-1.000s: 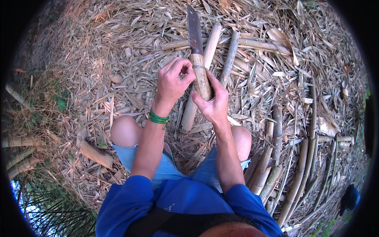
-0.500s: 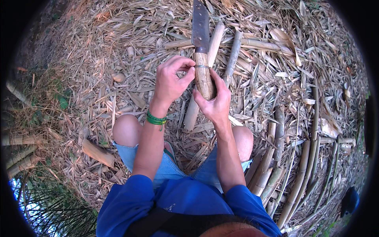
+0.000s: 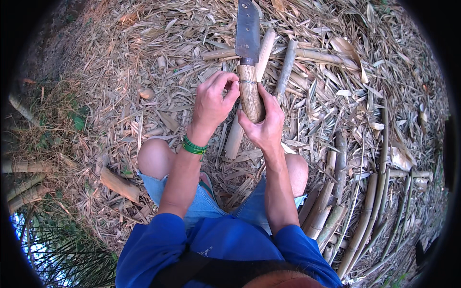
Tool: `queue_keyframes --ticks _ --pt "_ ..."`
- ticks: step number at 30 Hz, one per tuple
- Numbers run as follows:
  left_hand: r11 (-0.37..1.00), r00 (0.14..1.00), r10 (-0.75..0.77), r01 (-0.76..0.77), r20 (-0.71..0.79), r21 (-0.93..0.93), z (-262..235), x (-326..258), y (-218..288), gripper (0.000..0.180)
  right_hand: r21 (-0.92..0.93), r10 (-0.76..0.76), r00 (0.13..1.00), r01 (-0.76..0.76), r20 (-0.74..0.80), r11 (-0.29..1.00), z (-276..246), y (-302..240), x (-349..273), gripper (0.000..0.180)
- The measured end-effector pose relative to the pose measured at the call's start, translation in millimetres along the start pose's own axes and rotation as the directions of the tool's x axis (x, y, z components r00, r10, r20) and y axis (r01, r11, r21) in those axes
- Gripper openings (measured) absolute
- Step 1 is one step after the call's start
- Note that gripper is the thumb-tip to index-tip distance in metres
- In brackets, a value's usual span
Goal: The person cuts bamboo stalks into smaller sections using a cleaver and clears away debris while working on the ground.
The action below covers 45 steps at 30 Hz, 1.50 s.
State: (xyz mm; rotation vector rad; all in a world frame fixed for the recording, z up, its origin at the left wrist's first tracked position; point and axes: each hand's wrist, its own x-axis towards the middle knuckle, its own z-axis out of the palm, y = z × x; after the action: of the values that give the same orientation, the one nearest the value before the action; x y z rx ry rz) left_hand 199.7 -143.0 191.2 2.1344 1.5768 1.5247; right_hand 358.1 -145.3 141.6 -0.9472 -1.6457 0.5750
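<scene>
A machete (image 3: 248, 33) with a broad dark blade and a light wooden handle (image 3: 250, 96) points away from me, its tip cut off by the top edge of the picture. My right hand (image 3: 267, 120) grips the handle's near end from the right, thumb and fingers around it. A thin wire-like band (image 3: 248, 82) circles the upper part of the handle, below a dark collar. Just left of that band, my left hand (image 3: 216, 98) is closed in a pinch, fingertips at the handle's side. Whatever those fingertips hold is too small to make out.
Dry leaves and husks cover the ground. Beneath and beyond the machete lie cut bamboo pieces (image 3: 285, 67). Several longer poles (image 3: 365, 218) lie at the lower right. A split bamboo chunk (image 3: 120, 184) rests left of my knee, near green plants (image 3: 62, 254).
The machete and both hands have shifted very slightly to the right. My left hand's pinch stays beside the band, its wrist turned a little.
</scene>
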Motion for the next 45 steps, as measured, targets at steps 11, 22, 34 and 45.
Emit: queue_keyframes --ticks 11,22,34,45 --pt "0.998 0.997 -0.060 0.060 0.057 -0.003 4 -4 -12 0.015 -0.004 0.049 0.999 -0.049 0.003 0.999 7 1 -3 0.078" --pt "0.934 0.977 -0.190 0.209 0.094 -0.289 -1 0 -7 0.022 0.043 0.079 0.996 -0.078 -0.027 0.996 4 0 0 0.071" --pt "0.946 0.948 -0.173 0.235 0.266 -0.223 -19 11 -11 0.011 0.013 -0.028 0.998 0.029 -0.052 0.999 5 -2 -2 0.067" --pt "0.986 0.963 -0.044 0.084 0.266 -0.143 -21 14 -7 0.012 0.030 -0.024 0.998 0.026 -0.062 0.999 10 -4 -6 0.065"
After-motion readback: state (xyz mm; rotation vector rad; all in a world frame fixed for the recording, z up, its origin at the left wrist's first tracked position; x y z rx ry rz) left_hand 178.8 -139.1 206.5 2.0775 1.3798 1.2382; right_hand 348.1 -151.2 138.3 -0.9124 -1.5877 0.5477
